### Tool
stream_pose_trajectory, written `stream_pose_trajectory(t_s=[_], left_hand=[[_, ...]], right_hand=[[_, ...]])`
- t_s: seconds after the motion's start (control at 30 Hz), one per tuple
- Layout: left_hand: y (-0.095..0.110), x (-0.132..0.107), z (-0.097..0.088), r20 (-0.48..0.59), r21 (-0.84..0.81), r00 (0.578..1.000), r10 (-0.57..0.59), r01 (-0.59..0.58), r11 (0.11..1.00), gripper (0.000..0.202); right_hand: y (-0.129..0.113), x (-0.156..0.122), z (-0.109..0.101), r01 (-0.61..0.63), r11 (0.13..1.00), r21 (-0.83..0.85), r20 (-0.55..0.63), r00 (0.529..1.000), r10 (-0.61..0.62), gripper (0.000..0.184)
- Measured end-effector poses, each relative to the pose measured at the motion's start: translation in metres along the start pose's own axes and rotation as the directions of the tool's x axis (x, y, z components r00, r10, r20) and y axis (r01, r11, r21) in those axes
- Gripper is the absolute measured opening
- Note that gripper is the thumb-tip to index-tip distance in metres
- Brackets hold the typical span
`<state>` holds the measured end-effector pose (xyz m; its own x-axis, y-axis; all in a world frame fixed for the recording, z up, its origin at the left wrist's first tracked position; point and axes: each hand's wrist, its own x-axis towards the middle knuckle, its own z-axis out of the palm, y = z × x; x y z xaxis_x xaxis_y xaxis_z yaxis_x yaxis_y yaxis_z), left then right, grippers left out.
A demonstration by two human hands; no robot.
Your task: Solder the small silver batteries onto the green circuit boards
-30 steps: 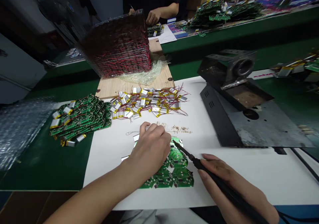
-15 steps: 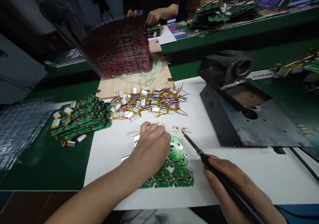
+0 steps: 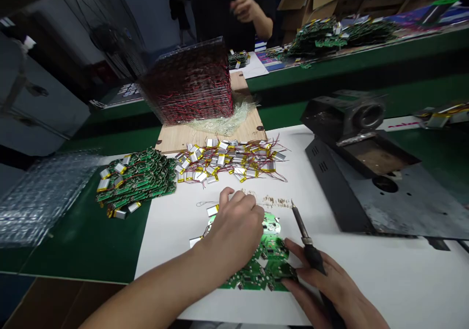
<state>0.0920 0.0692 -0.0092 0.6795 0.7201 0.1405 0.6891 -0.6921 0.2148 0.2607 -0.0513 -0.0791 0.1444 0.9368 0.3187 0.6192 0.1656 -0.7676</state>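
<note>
Green bench (image 3: 91,251), white sheet (image 3: 403,280) on top; loose battery cells (image 3: 227,160) mid-far, board stack (image 3: 141,180) left. Circuit-board panel (image 3: 271,256) lies near-centre on the sheet. Left hand (image 3: 238,226) over it, fingertips hidden, can't tell its grip. Right hand (image 3: 342,285) closed round soldering iron (image 3: 307,241), fingers by panel's right edge, tip off panel.

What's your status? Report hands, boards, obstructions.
Left hand over green circuit boards. Right hand holding soldering iron, tip off the boards. Left hand blocks view of part of them.
</note>
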Motion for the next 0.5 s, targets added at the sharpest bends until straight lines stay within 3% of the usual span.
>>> stream_pose_trajectory(t_s=[0.23,0.37,0.5], left_hand=[[-0.012,0.002,-0.020,0.149,-0.165,0.984,-0.094,0.118,0.979,0.027],[-0.030,0.015,-0.025,0.089,-0.119,0.968,-0.235,0.245,0.962,0.023],[-0.043,0.033,-0.017,0.047,-0.070,0.966,-0.253,0.256,0.964,0.017]], right_hand=[[0.004,0.005,-0.002,0.026,0.996,-0.089,0.046,0.999,-0.022,0.012],[0.001,0.005,-0.003,0.032,0.997,-0.075,0.024,0.999,-0.031,0.012],[0.000,0.003,-0.003,0.045,0.997,-0.059,-0.033,0.998,-0.047,0.011]])
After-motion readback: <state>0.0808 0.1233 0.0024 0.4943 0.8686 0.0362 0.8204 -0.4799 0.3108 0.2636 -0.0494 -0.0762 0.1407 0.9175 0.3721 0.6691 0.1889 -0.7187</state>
